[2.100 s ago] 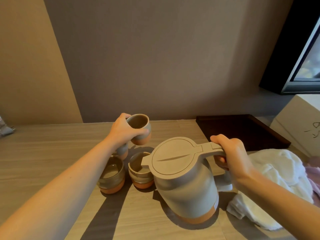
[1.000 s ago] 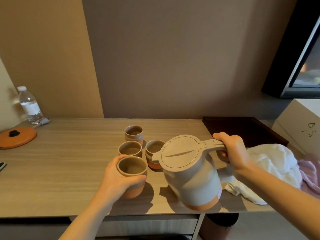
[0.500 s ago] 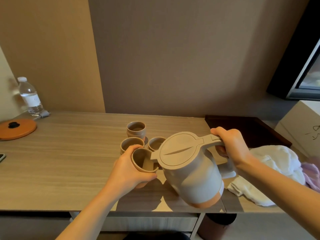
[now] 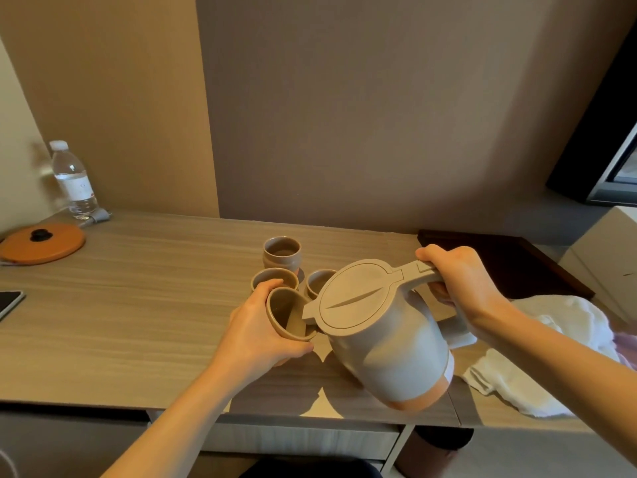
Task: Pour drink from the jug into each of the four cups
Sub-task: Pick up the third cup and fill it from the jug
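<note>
Both hands are busy at the centre of the frame. The left hand wraps around a grey cup, fingers curled behind it and thumb along its lower side, holding it tipped so that its mouth faces the jug; the forearm runs down to the bottom edge of the frame. The right hand is closed round the handle of the grey jug, thumb on top, wrist bent, the forearm leaving at the lower right. The jug is raised off the surface and tilted leftward, its lid shut, its spout touching or just above the rim of the held cup. Whether liquid is flowing cannot be told, since the spout and lid hide the cup's inside.

Behind the held cup stand three more cups on the surface: the far cup upright and fully seen, the left cup partly covered by the left hand's fingers, the right cup half hidden by the jug's lid. Their contents are hard to make out.

At the upper left a water bottle stands blurred; its label cannot be read. Near it lies an orange lid with a black knob. A phone is cut off by the left edge. A dark tray sits behind the right hand, and a white towel lies at the right, under the forearm.
</note>
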Action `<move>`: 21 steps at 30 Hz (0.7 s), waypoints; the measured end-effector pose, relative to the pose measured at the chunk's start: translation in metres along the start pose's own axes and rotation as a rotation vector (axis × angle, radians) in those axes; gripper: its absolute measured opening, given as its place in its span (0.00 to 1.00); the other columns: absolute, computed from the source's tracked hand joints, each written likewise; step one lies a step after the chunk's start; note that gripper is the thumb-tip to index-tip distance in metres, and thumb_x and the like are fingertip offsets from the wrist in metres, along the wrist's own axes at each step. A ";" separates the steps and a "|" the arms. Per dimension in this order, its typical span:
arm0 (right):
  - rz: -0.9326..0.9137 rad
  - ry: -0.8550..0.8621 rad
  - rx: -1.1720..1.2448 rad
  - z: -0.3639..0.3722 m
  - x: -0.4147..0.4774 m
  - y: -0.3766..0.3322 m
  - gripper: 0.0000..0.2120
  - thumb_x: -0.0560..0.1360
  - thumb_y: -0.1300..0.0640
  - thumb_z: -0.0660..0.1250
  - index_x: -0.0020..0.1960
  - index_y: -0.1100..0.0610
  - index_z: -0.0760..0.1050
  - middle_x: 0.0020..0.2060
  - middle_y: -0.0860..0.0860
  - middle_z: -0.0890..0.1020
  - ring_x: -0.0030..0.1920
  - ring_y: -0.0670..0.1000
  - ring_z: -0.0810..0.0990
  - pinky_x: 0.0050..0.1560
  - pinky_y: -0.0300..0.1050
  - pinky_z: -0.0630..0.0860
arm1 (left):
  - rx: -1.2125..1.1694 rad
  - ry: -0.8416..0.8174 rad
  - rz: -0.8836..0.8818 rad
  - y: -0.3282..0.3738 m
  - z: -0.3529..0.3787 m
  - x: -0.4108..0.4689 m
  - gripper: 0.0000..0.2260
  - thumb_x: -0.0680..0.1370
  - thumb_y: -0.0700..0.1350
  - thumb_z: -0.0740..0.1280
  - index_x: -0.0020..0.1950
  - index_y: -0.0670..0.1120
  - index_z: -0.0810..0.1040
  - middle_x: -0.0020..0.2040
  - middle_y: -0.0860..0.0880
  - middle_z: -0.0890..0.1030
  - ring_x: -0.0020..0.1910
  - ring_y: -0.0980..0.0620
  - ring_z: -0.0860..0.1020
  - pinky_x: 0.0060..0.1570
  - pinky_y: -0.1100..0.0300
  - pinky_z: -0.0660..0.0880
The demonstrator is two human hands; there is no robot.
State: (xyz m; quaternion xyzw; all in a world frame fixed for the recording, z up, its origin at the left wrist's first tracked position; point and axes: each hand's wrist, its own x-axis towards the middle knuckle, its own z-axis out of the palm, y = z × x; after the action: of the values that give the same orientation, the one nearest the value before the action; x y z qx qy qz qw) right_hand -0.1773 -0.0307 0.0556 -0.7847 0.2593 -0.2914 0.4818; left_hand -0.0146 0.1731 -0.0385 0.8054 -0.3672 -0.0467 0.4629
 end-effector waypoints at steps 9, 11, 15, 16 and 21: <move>-0.016 -0.019 -0.085 0.010 0.008 -0.006 0.23 0.75 0.55 0.62 0.27 0.69 0.71 0.19 0.53 0.68 0.20 0.46 0.63 0.29 0.41 0.64 | 0.027 0.012 -0.008 -0.006 0.000 -0.005 0.36 0.57 0.51 0.84 0.57 0.60 0.67 0.51 0.63 0.74 0.53 0.59 0.74 0.48 0.66 0.73; -0.022 -0.024 -0.098 0.013 0.009 -0.008 0.22 0.75 0.56 0.61 0.24 0.64 0.70 0.18 0.52 0.67 0.19 0.45 0.63 0.30 0.41 0.64 | 0.035 0.014 -0.005 -0.007 0.000 -0.005 0.36 0.57 0.51 0.84 0.58 0.60 0.67 0.53 0.61 0.75 0.53 0.59 0.74 0.49 0.64 0.74; -0.030 -0.033 -0.121 0.017 0.011 -0.012 0.23 0.75 0.56 0.62 0.23 0.61 0.67 0.19 0.53 0.67 0.19 0.45 0.62 0.29 0.41 0.64 | 0.048 0.019 -0.005 -0.009 0.000 -0.007 0.36 0.58 0.51 0.83 0.58 0.60 0.67 0.53 0.62 0.74 0.53 0.59 0.74 0.49 0.64 0.73; -0.029 -0.039 -0.121 0.018 0.011 -0.013 0.22 0.74 0.56 0.62 0.23 0.62 0.67 0.19 0.53 0.66 0.19 0.46 0.62 0.28 0.41 0.63 | 0.049 0.018 -0.002 -0.010 -0.001 -0.008 0.36 0.57 0.51 0.83 0.57 0.60 0.67 0.52 0.62 0.74 0.53 0.59 0.74 0.49 0.65 0.73; -0.046 -0.064 -0.131 0.022 0.013 -0.017 0.23 0.74 0.57 0.62 0.22 0.61 0.65 0.17 0.49 0.64 0.19 0.46 0.60 0.26 0.39 0.62 | 0.056 0.014 0.001 -0.012 -0.002 -0.009 0.36 0.57 0.51 0.84 0.57 0.60 0.67 0.53 0.61 0.75 0.54 0.59 0.74 0.50 0.63 0.74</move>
State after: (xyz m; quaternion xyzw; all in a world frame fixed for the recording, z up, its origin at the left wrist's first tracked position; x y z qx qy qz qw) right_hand -0.1509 -0.0197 0.0654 -0.8292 0.2443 -0.2597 0.4306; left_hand -0.0141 0.1841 -0.0488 0.8182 -0.3657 -0.0303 0.4427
